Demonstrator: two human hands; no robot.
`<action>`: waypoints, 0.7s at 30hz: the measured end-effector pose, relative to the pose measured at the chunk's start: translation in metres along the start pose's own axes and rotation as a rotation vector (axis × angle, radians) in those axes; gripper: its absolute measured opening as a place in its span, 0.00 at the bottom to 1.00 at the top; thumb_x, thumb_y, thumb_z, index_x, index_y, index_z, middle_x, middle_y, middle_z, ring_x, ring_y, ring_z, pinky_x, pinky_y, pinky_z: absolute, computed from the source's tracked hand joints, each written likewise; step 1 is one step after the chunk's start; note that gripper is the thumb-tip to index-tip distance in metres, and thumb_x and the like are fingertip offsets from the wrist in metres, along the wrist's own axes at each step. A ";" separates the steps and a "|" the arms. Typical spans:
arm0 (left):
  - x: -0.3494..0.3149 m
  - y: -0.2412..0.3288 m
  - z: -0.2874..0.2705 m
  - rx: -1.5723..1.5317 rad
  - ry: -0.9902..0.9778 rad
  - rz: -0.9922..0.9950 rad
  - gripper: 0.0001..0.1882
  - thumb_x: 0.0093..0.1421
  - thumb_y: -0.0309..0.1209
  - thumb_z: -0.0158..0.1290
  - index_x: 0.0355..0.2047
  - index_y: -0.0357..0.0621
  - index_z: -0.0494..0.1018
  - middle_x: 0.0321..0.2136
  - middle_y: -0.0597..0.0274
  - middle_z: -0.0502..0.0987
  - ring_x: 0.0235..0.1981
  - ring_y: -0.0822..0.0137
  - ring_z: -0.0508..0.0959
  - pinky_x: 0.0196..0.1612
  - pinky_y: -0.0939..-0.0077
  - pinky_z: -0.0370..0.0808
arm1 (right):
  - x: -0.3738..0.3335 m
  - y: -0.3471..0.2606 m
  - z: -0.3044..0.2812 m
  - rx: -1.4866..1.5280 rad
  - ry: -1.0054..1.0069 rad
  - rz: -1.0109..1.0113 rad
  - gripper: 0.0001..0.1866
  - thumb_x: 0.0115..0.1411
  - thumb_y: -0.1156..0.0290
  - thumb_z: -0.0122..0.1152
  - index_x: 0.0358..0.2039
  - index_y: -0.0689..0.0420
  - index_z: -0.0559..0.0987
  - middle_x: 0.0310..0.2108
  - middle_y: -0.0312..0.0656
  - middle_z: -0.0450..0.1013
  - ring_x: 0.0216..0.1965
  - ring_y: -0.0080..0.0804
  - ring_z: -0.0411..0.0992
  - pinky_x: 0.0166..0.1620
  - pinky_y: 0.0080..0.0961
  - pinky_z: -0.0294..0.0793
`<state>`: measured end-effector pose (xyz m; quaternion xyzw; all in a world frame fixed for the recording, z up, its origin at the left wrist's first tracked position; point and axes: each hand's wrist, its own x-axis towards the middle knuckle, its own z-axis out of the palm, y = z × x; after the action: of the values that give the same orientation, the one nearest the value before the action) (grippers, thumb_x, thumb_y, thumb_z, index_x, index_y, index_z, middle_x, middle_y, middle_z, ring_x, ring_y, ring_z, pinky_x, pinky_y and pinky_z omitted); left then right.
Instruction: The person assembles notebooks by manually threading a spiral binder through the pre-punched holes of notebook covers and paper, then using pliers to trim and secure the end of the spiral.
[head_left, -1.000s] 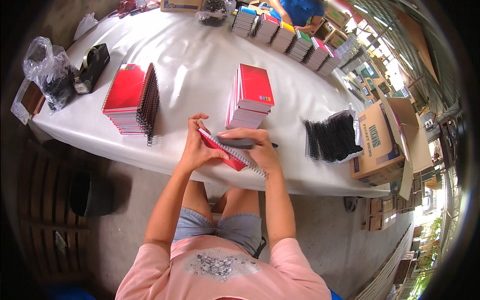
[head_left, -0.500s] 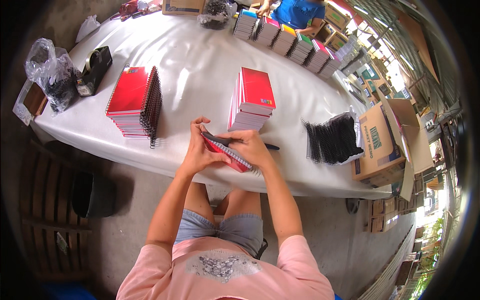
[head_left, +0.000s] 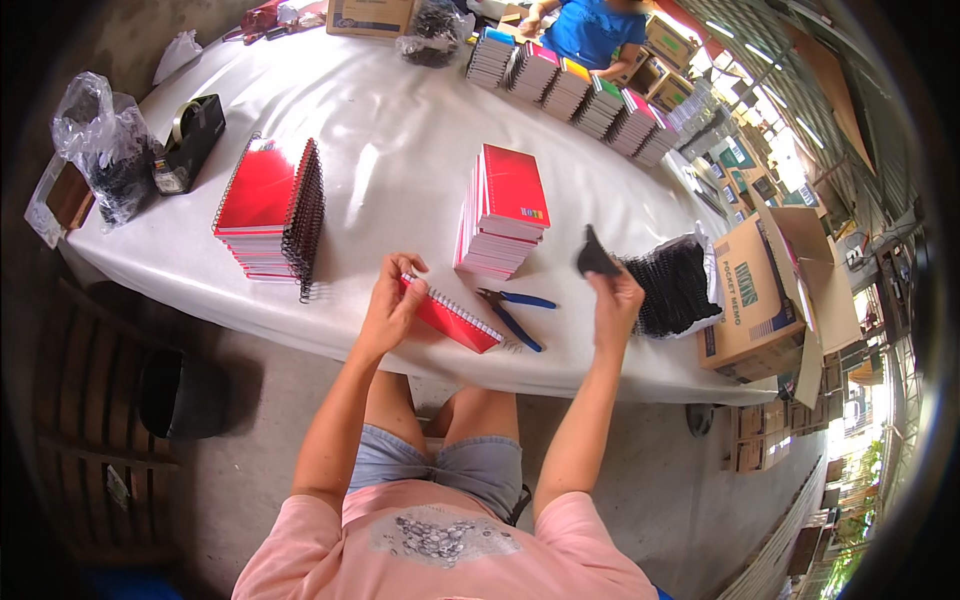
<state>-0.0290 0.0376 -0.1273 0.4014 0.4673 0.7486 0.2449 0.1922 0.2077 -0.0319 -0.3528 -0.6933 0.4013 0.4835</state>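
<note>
My left hand (head_left: 388, 305) is closed on the upper left end of a small red notebook (head_left: 455, 318), tilted near the table's front edge. A pale wire coil runs along the notebook's upper side, its loose end sticking out at the lower right. Off to the right my right hand (head_left: 618, 300) is raised, its fingers closed on a dark, flat, bendy piece (head_left: 596, 256) whose kind I cannot make out. Between the hands lie cutting pliers (head_left: 518, 318) with blue handles, jaws apart. Beyond my right hand is a heap of black binding coils (head_left: 672, 290).
Red notebooks stand in a coil-bound stack (head_left: 262, 205) at left and another stack (head_left: 510, 195) in the middle. A tape dispenser (head_left: 190, 145) and plastic bag (head_left: 105, 150) sit far left. An open carton (head_left: 755, 290) stands right. Across the table is a person in blue (head_left: 595, 30) behind notebook stacks.
My right hand has left the notebook and moved right with the dark piece, uncovering the pliers. My left hand keeps its hold on the notebook, now lying lower.
</note>
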 end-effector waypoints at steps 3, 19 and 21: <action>0.001 0.005 0.006 -0.115 0.060 0.018 0.19 0.52 0.22 0.58 0.39 0.43 0.60 0.33 0.61 0.68 0.35 0.73 0.68 0.38 0.80 0.69 | 0.019 0.039 -0.035 -0.780 0.060 -0.291 0.17 0.49 0.82 0.49 0.40 0.60 0.79 0.38 0.50 0.74 0.41 0.49 0.72 0.47 0.32 0.70; -0.027 0.069 0.029 0.125 0.379 0.135 0.46 0.48 0.18 0.61 0.63 0.44 0.47 0.30 0.56 0.78 0.33 0.69 0.79 0.39 0.79 0.76 | -0.088 0.030 0.024 -0.705 -0.283 -0.195 0.25 0.62 0.59 0.49 0.60 0.46 0.63 0.48 0.46 0.61 0.49 0.45 0.60 0.53 0.37 0.61; -0.027 0.074 0.029 0.080 0.395 0.084 0.47 0.48 0.18 0.61 0.63 0.43 0.47 0.29 0.56 0.78 0.32 0.69 0.79 0.39 0.78 0.75 | -0.088 0.003 0.030 -0.263 -0.108 -0.121 0.22 0.63 0.59 0.49 0.57 0.50 0.68 0.45 0.48 0.61 0.46 0.44 0.62 0.51 0.31 0.61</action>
<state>0.0111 -0.0004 -0.0643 0.2753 0.5186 0.8032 0.1010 0.1892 0.1256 -0.0747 -0.3487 -0.7847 0.2958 0.4186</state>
